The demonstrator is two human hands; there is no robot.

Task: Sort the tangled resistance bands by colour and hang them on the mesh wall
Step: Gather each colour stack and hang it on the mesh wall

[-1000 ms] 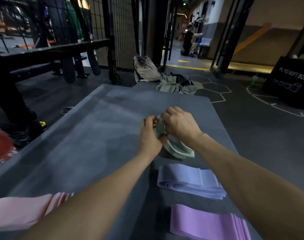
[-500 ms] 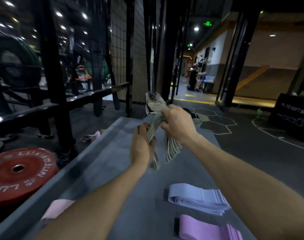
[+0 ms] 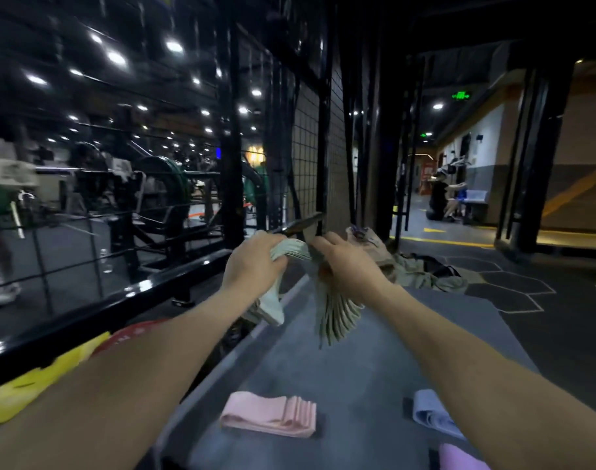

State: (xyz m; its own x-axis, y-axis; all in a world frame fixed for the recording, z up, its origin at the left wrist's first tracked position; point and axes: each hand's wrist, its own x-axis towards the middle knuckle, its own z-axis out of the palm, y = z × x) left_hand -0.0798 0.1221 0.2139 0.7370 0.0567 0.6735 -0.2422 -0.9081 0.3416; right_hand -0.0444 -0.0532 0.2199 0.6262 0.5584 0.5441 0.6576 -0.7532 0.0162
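Both hands are raised over the far end of the grey mat (image 3: 374, 368), each curled tight around the same bundle of pale green bands (image 3: 291, 249). The left hand (image 3: 252, 266) grips one side, with a folded end hanging below its wrist. The right hand (image 3: 349, 266) clasps the other side, and the loose loops fan out beneath it. Between the two fists the bundle stretches in a short arch, its layered edges showing. Just beyond the knuckles stands the mesh wall (image 3: 305, 157), though blur makes it hard to say whether the bands touch it. Below the forearms on the mat lie a folded pink band (image 3: 269, 418), a blue-grey band (image 3: 432, 415) under the right forearm, and a lilac band (image 3: 459, 457) nearest the body. A yellow band (image 3: 25, 391) lies left of the left forearm.
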